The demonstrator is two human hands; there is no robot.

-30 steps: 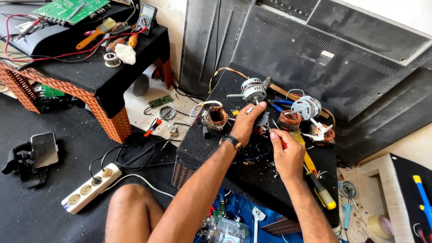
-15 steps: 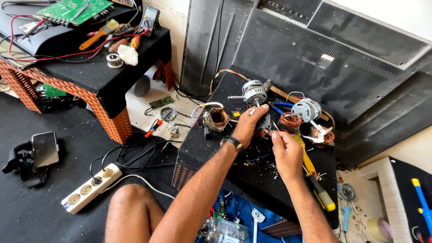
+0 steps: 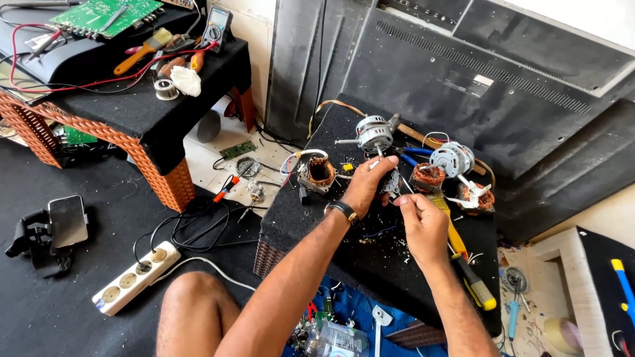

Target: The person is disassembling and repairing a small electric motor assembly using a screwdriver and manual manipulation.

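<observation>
Black felt covers the low work table [image 3: 311, 218], and on it the left hand [image 3: 368, 187] is clasped around a small motor part [image 3: 389, 182], thumb and fingers wrapped over its dark body, a wristwatch [image 3: 341, 211] on the wrist. At about four o'clock from it, the right hand [image 3: 423, 221] pinches something thin between thumb and forefinger right beside the part; what it pinches is too small to tell. Compared with half a second ago, the right hand has drawn closer to the left, and the left hand's hold is unchanged. At twelve o'clock from the hands stands a grey motor [image 3: 374, 134]; at nine o'clock lies a copper-wound stator [image 3: 319, 172]; at two o'clock a second grey motor [image 3: 452, 159]. A yellow-handled screwdriver [image 3: 471, 277] lies at five o'clock.
</observation>
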